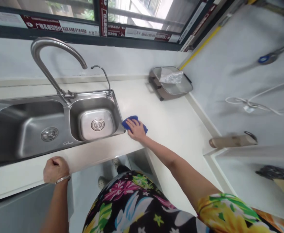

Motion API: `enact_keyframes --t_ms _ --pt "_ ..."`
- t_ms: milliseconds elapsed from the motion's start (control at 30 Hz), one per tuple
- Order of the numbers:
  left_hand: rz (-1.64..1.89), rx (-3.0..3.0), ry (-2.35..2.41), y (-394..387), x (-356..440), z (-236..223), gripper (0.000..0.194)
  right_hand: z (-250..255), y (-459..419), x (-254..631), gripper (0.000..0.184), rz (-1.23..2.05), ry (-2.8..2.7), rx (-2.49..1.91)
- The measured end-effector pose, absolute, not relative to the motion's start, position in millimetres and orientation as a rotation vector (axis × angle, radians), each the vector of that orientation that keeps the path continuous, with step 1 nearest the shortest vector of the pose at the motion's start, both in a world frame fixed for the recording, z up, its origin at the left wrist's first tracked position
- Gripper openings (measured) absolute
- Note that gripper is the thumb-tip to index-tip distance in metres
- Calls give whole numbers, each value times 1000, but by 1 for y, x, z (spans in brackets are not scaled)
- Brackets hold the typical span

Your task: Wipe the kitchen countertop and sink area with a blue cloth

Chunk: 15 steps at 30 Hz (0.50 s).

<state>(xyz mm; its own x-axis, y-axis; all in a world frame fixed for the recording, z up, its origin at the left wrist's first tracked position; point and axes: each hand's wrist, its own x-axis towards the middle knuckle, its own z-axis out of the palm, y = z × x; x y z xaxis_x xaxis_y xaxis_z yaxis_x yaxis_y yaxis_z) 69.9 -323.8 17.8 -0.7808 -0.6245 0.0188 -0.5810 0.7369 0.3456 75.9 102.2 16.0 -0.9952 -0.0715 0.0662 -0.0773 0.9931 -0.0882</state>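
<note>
My right hand (pixel 136 128) presses a blue cloth (pixel 143 128) onto the white countertop (pixel 156 119), just right of the sink's right corner. The cloth is bunched under my fingers, and part of it is hidden by the hand. My left hand (pixel 56 170), with a silver bracelet at the wrist, is closed in a fist at the counter's front edge, with nothing seen in it. Behind it lies the steel double sink (pixel 67 126), its larger basin on the left and smaller one on the right.
A large curved faucet (pixel 44 69) and a thin small tap (pixel 105 76) rise behind the sink. An electric cooking pan (pixel 172 94) holding clear plastic stands in the back right corner. A beige bottle (pixel 232 141) lies on the right ledge. A white cord (pixel 250 104) hangs on the wall.
</note>
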Motion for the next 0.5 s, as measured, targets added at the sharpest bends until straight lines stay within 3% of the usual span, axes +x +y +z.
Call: enact_keyframes --t_ms 233,500 --pt "-524 901 -2823 -327 71 11 42 18 54 158 61 185 -3089 -16" --pt "-458 899 -2833 -326 67 4 45 10 -59 170 61 386 -3077 -138"
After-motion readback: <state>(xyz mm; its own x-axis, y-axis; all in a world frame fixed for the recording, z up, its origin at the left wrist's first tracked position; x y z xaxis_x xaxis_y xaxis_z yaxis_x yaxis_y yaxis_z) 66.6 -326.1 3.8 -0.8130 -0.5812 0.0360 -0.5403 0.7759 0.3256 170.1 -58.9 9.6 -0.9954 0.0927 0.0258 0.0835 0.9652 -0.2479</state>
